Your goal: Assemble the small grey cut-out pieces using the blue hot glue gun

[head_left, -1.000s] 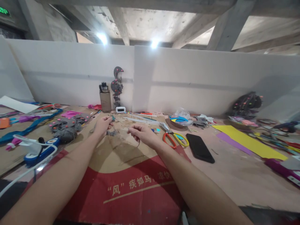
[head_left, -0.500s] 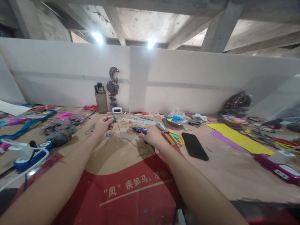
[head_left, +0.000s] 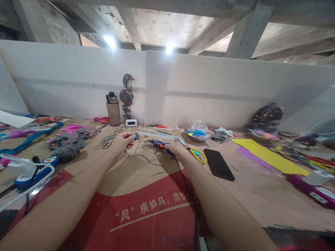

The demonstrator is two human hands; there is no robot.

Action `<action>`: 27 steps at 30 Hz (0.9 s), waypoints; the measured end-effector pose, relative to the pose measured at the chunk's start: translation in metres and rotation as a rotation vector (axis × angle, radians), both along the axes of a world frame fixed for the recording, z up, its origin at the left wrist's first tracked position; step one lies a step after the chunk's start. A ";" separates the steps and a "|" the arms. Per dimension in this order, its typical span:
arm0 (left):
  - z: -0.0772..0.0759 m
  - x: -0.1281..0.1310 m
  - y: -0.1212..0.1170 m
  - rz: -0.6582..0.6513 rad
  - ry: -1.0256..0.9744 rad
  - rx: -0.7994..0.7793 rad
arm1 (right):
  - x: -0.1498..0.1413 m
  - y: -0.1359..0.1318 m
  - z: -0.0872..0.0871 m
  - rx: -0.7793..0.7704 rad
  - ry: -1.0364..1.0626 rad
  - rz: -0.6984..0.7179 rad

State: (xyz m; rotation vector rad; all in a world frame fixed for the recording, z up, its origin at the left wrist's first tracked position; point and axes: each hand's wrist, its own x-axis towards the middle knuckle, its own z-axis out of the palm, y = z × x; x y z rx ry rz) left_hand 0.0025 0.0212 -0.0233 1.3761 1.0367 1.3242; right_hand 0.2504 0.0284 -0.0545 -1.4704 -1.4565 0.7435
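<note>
My left hand (head_left: 122,143) pinches a small dark green piece (head_left: 136,136) between thumb and fingertips. A thin grey string (head_left: 148,160) runs below it and trails across the cardboard (head_left: 131,181). My right hand (head_left: 177,150) is wrapped round a blue glue gun (head_left: 160,143) with an orange part, its nose pointing left toward the green piece, apart from it. A black cord (head_left: 186,179) leads from the glue gun down past my right forearm. Beside my right hand lie scissors (head_left: 198,156) with a yellow handle, partly hidden by the hand.
A black phone (head_left: 218,164) lies to the right, near yellow paper (head_left: 267,156). Behind stand a bottle (head_left: 113,114) and a small white clock (head_left: 131,122). Grey, pink-dotted pieces (head_left: 70,139) and a blue power strip (head_left: 36,172) are on the left, a purple one (head_left: 311,190) on the right.
My left hand has moved right with the green piece, closer to the glue gun. My right hand and the glue gun have shifted slightly right; the cord shows more.
</note>
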 end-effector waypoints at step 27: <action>-0.013 -0.003 0.009 0.107 -0.026 -0.058 | -0.053 -0.043 0.033 0.235 0.240 0.215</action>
